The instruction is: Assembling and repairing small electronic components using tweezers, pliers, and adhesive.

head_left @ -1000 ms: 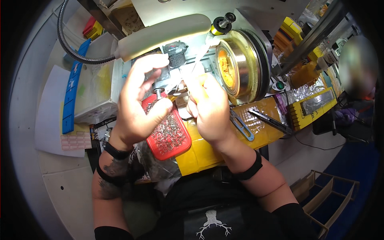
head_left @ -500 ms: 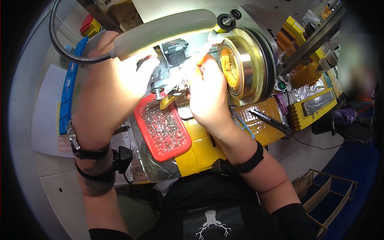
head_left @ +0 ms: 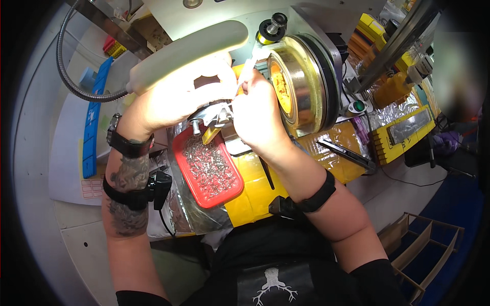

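My left hand (head_left: 191, 97) reaches in under the lamp, fingers pinched beside my right fingertips. Glare hides whatever lies between them. My right hand (head_left: 258, 112) is closed round a slim white-and-orange tool (head_left: 248, 69) that slants up past the fingers; its exact kind is unclear. Both hands are over a small metal fixture (head_left: 218, 113) with a screw and a short yellow chute (head_left: 211, 135). Below it, a red tray (head_left: 237, 191) holds many small metal pieces. Right of my right hand stands a machine's round metal bowl (head_left: 306, 94) with an orange centre.
A long lamp (head_left: 194, 53) on a bendable metal neck hangs over my left hand. A blue strip (head_left: 92, 132) lies at the left. On the right are a black knife-like tool (head_left: 346, 154), a yellow box (head_left: 403, 135) and a slanting metal post (head_left: 395, 48). A wooden rack (head_left: 421, 252) stands lower right.
My left hand has moved right and inward, and its fingers now meet my right fingertips. My right hand shifted slightly left and up with the slim tool, as the whole view shifted a little.
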Demonstrator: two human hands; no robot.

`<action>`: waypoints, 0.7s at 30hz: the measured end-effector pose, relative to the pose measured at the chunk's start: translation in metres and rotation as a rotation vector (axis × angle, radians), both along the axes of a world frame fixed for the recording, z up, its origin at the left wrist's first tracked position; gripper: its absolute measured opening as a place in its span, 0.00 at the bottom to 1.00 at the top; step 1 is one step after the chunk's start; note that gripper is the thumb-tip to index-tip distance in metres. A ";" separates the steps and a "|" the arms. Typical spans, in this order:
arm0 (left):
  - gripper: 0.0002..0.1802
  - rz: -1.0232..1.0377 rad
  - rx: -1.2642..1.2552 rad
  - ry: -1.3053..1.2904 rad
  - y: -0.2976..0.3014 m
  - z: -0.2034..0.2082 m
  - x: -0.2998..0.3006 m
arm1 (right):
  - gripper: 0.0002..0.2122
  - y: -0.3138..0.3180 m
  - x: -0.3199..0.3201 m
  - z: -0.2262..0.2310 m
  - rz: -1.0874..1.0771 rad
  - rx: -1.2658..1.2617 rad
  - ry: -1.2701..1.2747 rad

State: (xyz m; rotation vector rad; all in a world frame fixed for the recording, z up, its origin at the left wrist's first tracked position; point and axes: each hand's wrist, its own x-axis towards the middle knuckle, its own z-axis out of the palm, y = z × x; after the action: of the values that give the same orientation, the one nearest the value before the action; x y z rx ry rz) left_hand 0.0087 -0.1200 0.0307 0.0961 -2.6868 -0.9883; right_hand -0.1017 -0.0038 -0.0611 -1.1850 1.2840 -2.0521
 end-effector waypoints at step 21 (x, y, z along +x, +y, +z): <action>0.04 0.471 -0.344 0.343 0.111 -0.047 0.074 | 0.12 0.140 -0.017 -0.005 0.220 0.419 1.065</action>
State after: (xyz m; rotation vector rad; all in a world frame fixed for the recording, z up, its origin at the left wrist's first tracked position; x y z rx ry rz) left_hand 0.0827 -0.0086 -0.0161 0.4239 -2.3158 -0.3567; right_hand -0.1186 0.1365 -0.0664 -2.1594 1.7645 -0.8488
